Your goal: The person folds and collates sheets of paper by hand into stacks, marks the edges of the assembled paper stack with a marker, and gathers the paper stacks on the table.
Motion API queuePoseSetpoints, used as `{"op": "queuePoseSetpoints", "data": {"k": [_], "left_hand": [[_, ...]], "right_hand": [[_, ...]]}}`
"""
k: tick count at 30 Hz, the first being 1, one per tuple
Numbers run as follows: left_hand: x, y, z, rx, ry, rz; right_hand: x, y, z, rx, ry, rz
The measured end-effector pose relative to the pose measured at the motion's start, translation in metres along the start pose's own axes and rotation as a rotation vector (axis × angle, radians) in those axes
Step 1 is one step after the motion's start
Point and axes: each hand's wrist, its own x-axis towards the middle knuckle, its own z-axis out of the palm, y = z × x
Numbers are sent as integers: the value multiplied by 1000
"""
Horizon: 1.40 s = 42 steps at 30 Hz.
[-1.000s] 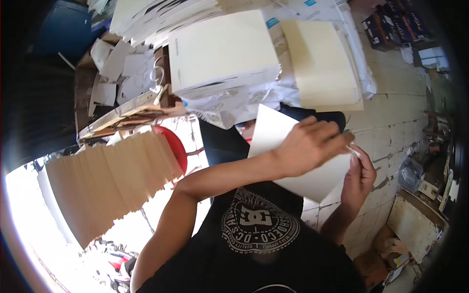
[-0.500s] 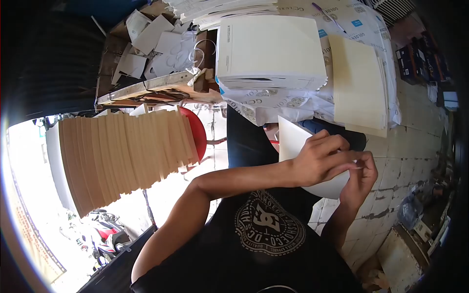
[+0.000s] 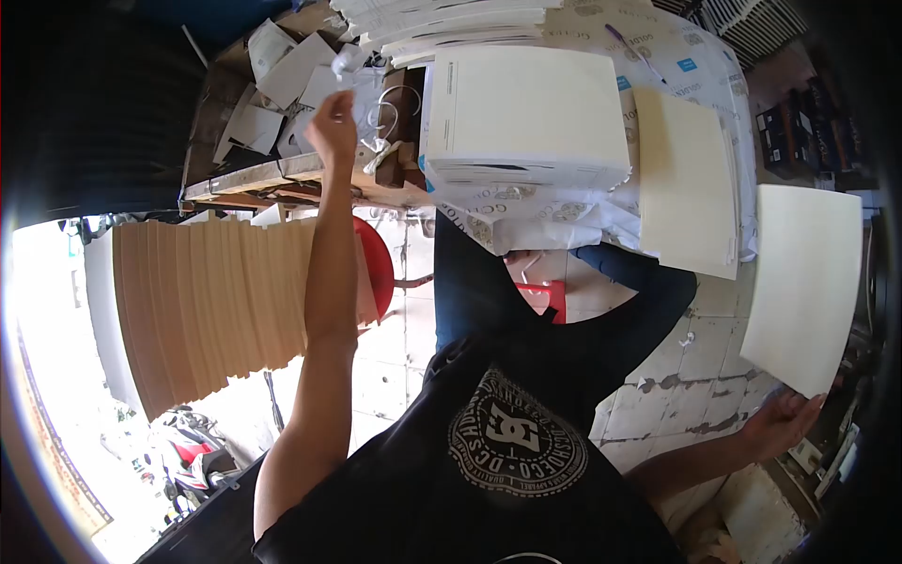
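My left hand (image 3: 331,132) is raised over a wooden bin (image 3: 282,175) of paper scraps. Its fingers are loosely bent and somewhat blurred, with nothing visible in them. Just beyond the fingertips is a small crumpled whitish piece (image 3: 349,62), apart from the hand. Out to the far right, my right hand (image 3: 782,425) grips a cream paper sheet (image 3: 803,282) by its bottom edge. The sheet stands up from the fingers over the tiled floor.
A thick cream-topped paper stack (image 3: 531,103) sits on the wrapped table, beside thinner cream sheets (image 3: 691,179). A pen (image 3: 634,52) lies behind them. At left, a long fanned pile of tan sheets (image 3: 211,301) rests on a red stool (image 3: 376,268).
My hands were together on the sheet over my lap. They have parted: the left swung up to the scrap bin, the right carried the sheet out right. The whitish piece now shows above the bin.
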Motion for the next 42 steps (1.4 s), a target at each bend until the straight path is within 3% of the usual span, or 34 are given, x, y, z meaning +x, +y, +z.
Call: {"op": "queuePoseSetpoints", "data": {"k": [1,3,5,7,8,10,11,13,15,17,19,20,22,25,26,27,29,31,33,34,37,38,41,42], "left_hand": [[2,-13,12,96,-140,11],[-1,-27,29,86,-280,33],[4,-32,33,-77,-392,-69],[24,-72,36,3,-411,-145],[28,-80,32,135,-396,-188],[38,-94,24,456,-308,-251],[39,-103,25,645,-236,-272],[39,-74,7,669,-279,-416],[35,-46,-16,695,-305,-318],[33,-49,-29,636,-205,-94],[17,24,-52,206,-50,-68],[6,60,-59,-97,-49,-106],[-18,121,-72,-520,-169,-130],[-49,190,-66,-801,-450,62],[-54,191,-53,-887,-534,122],[-59,203,-52,-1058,-630,12],[-77,189,-45,-1107,-446,-333],[-67,186,-51,-968,-512,-124],[-63,196,-53,-720,-403,-168],[-62,212,-51,-949,-266,-433],[-60,203,-62,-1256,-518,-450],[-70,205,-59,-1083,-297,-494],[-82,206,-56,-590,-375,-181],[-83,210,-56,-492,-374,-167]], "right_hand": [[6,-1,13,108,47,-24],[-1,-10,76,-325,733,-122],[1,-22,81,-190,602,-204],[-2,-31,79,-100,390,-354],[-2,-37,78,-29,167,-357],[2,-35,79,-991,240,-532],[8,-35,86,-1279,269,-620],[28,-34,136,-1442,302,-645],[38,-29,181,-1303,459,-500],[48,-26,228,-1064,667,-405],[62,-32,225,-1347,651,-618],[73,-37,196,-1731,508,-814],[87,-24,183,-2061,171,-976],[97,50,247,-631,-97,-250],[94,69,274,-109,-76,-4],[91,78,292,59,-153,81],[83,93,310,139,-301,198],[77,105,323,-174,-346,119],[77,127,319,-276,-475,137],[74,140,321,-265,-444,97],[67,141,317,-436,-471,112],[65,140,319,-470,-479,-16],[55,151,324,-666,-400,-209],[54,148,324,-712,-439,-131]]}}
